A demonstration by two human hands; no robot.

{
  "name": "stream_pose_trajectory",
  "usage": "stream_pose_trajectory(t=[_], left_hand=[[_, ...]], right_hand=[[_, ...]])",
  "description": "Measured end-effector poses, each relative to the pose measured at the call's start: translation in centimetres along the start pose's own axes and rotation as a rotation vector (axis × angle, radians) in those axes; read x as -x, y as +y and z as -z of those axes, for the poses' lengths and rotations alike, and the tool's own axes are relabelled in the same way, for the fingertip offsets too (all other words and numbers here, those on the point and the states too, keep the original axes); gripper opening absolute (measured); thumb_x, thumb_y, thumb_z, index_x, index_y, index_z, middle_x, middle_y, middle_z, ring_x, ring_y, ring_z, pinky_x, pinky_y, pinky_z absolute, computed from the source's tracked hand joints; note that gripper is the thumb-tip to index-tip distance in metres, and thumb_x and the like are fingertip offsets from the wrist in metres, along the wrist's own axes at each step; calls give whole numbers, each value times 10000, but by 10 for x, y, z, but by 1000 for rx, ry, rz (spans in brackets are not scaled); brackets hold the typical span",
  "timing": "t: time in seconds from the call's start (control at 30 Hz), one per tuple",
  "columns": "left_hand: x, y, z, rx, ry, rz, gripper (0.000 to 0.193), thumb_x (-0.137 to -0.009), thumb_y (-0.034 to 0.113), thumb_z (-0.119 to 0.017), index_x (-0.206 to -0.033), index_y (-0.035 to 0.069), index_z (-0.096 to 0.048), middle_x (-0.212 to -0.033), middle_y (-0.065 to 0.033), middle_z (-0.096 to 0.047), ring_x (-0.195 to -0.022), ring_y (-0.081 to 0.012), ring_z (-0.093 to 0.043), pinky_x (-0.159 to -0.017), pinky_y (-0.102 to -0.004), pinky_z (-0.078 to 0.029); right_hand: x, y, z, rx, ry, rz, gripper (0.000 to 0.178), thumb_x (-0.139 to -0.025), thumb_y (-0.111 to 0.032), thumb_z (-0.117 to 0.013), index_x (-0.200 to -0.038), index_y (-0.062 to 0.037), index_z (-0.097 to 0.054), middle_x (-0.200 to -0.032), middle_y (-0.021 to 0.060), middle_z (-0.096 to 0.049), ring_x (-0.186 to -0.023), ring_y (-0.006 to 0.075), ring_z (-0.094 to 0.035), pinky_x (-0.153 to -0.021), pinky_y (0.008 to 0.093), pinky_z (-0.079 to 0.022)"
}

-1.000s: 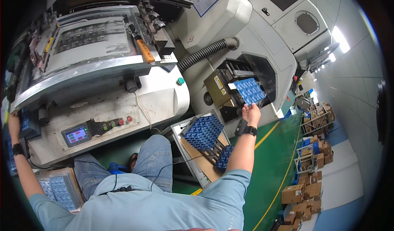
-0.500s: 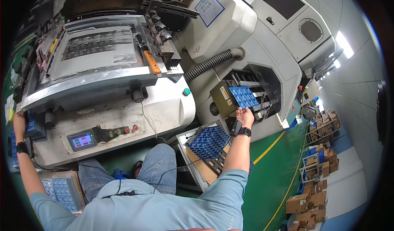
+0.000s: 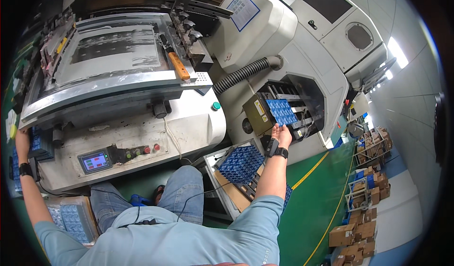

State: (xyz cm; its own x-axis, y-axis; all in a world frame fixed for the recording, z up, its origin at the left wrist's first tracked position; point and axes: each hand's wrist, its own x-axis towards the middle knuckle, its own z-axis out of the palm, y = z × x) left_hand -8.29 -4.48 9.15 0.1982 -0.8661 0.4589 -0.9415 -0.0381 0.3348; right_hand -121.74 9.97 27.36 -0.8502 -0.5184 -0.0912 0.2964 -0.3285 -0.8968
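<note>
Green factory floor surrounds a big machine point(image 3: 265, 53). Right hand point(image 3: 282, 134) grips a blue sheet point(image 3: 281, 111), half into the feed slot; blue stack point(image 3: 240, 163) remains. Left hand point(image 3: 21, 140) grip unclear.

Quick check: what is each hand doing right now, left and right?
Left hand: rests at a stack of blue printed sheets; grip cannot be told.
Right hand: closed on a blue printed sheet.

- The right hand point(image 3: 282, 134) was stretched forward on a straight arm, fingers up, a dark band at its wrist.
- The left hand point(image 3: 21, 139) reached out far left, wrist also banded.
</note>
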Motion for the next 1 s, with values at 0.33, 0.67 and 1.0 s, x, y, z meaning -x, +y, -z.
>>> stream_pose_trajectory(t=[0.33, 0.67, 1.0], left_hand=[[8, 6, -8, 19, -15, -16, 291, -957, 103, -521, -1216, -4, -597, -1198, -247, -612, -1134, -429, -560, -944, -417, -458], [2, 36, -18, -42, 33, 59, 298, -958, 140, -524, -1212, 13, -614, -1211, -238, -612, -1150, -423, -556, -947, -433, -455], [30, 172, 79, 58, 138, 77, 351, -912, 250, -566, -1223, 95, -619, -1148, -208, -646, -1058, -422, -593, -893, -469, -489]], right_hand=[[-24, -16, 4, -182, 52, 22, 275, -1011, -203, -430, -1131, 34, -503, -1060, 160, -594, -987, 299, -645, -814, 432, -597], [1, 9, -10, -136, 86, 3, 296, -973, -220, -514, -1187, -16, -528, -976, 100, -630, -889, 266, -662, -776, 427, -585], [174, 45, -219, 676, -734, 599, 187, -952, -125, -592, -1081, 3, -636, -872, 71, -660, -754, 187, -618, -686, 315, -508]])
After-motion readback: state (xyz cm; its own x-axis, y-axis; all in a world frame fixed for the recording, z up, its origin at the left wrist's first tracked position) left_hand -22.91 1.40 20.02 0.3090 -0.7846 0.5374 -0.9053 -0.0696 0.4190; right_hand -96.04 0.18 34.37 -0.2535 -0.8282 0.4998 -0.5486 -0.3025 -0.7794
